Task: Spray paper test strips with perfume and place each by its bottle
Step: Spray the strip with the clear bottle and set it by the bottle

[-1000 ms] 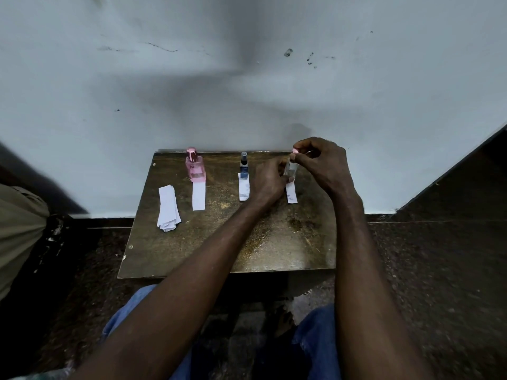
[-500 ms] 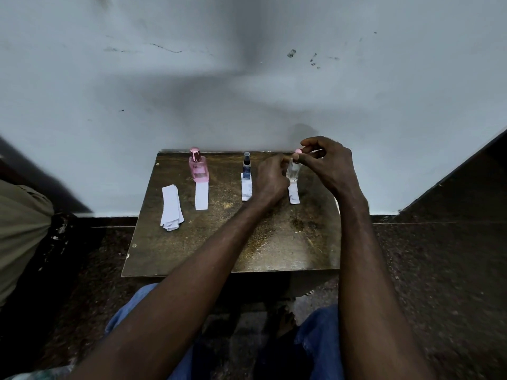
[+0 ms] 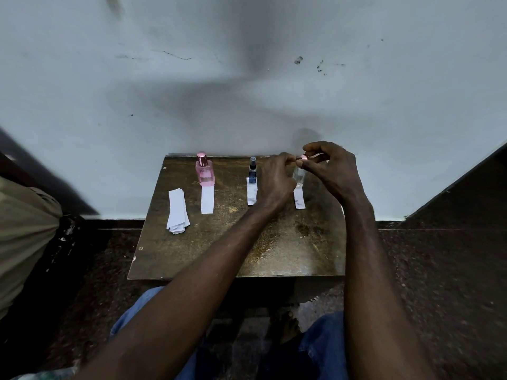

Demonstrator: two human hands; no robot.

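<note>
I see clear bottle (image 3: pixel 299 178) upright; strip (image 3: pixel 299 198) lengthwise toward me | right hand (image 3: pixel 330 167) pinches cap (image 3: pixel 304 156); left hand (image 3: pixel 275 178) grips bottle

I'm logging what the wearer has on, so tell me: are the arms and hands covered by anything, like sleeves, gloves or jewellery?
Nothing covers them. Both forearms are bare right to the bottom edge of the picture, with no sleeve in view. The left hand and right hand have no gloves, and no ring, watch or bracelet shows. The only clothing in view is blue jeans on the knees.
</note>
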